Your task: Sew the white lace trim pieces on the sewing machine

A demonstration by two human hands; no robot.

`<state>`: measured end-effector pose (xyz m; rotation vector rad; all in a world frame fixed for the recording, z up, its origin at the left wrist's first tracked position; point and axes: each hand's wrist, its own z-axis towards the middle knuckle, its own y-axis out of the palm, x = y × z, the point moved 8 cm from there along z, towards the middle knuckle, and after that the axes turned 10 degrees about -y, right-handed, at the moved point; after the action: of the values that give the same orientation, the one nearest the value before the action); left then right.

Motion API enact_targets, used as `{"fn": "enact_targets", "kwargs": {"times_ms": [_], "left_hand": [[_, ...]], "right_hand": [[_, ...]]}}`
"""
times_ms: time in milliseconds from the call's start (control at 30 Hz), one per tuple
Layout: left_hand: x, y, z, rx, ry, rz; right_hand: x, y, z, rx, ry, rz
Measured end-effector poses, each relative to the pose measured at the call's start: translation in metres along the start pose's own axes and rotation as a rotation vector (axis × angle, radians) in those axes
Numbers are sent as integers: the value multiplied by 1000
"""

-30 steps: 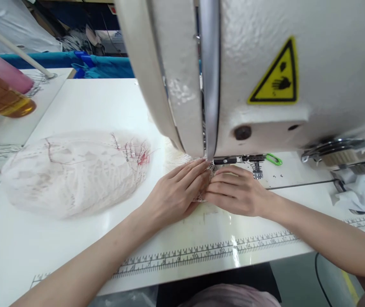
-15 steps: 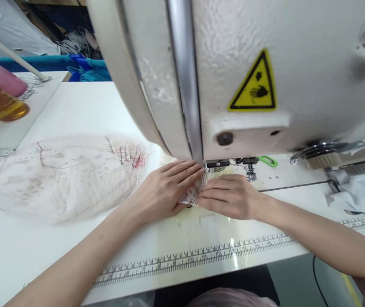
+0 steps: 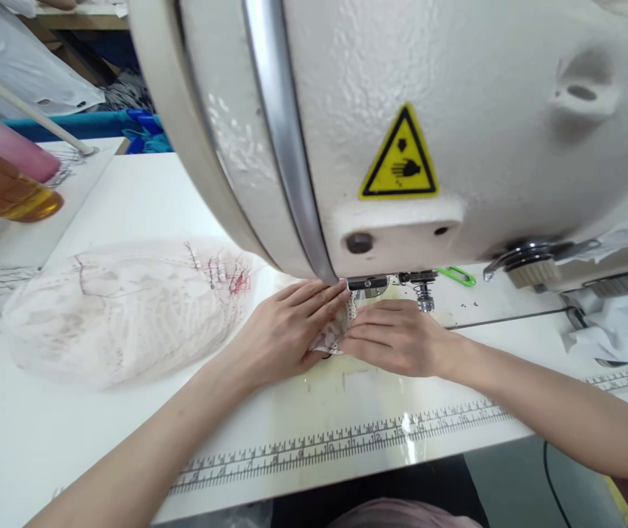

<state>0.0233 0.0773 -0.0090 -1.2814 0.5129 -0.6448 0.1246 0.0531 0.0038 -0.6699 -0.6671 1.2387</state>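
A small piece of white lace fabric (image 3: 331,334) lies under the head of the sewing machine (image 3: 314,147), partly covered by my hands. My left hand (image 3: 289,330) rests flat on its left side, fingers stretched out toward the needle area. From the right, my right hand (image 3: 394,337) pinches the lace edge with fingers together; the thumb is hidden. Just beyond the fingertips is the presser foot area (image 3: 367,284), where the needle itself cannot be made out.
Sheer white lace (image 3: 127,315) with dark and red threads is spread at left. A ruler strip (image 3: 330,447) runs along the table's front edge. A green clip (image 3: 458,276) sits behind my right hand. Thread cones (image 3: 11,176) stand at far left, white cloth (image 3: 614,334) at right.
The camera view has shifted slightly, so the machine head appears further left. Both hands stay in nearly the same place on the lace.
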Motion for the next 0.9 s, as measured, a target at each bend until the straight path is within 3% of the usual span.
{"fn": "enact_targets", "kwargs": {"times_ms": [600, 900], "left_hand": [[11, -2, 5, 93, -35, 125], [12, -3, 6, 92, -71, 157]], "right_hand": [[14, 9, -17, -149, 62, 6], [19, 3, -17, -173, 120, -155]]}}
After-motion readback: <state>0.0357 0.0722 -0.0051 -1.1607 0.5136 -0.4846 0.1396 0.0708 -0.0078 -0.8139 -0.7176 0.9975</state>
